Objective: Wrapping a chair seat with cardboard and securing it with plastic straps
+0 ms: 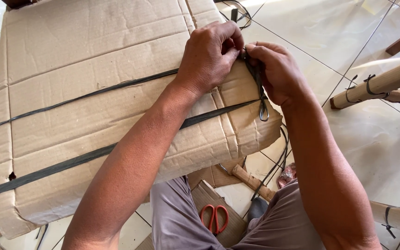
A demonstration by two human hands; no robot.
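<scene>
Big cardboard box [93,92] lying across the person's lap, filling the left side, with black straps [89,95] running in two bands across its top. Moving right, the left hand [209,55] sits on the box's right edge, fingers curled tight, pinching the strap ends where they meet. Right up against it, touching, the right hand [276,74] is closed on the same black strap, which drops down the edge to a small loop [264,111] at the lower band. Below, between the knees, red-handled scissors [215,218] lie on a flat piece of cardboard on the tiled floor [302,28]. A short paper-wrapped stick [251,181] lies just beside the loose strap tails. Far right, wrapped furniture legs [385,82] tied with black strap stand well apart from the box.
</scene>
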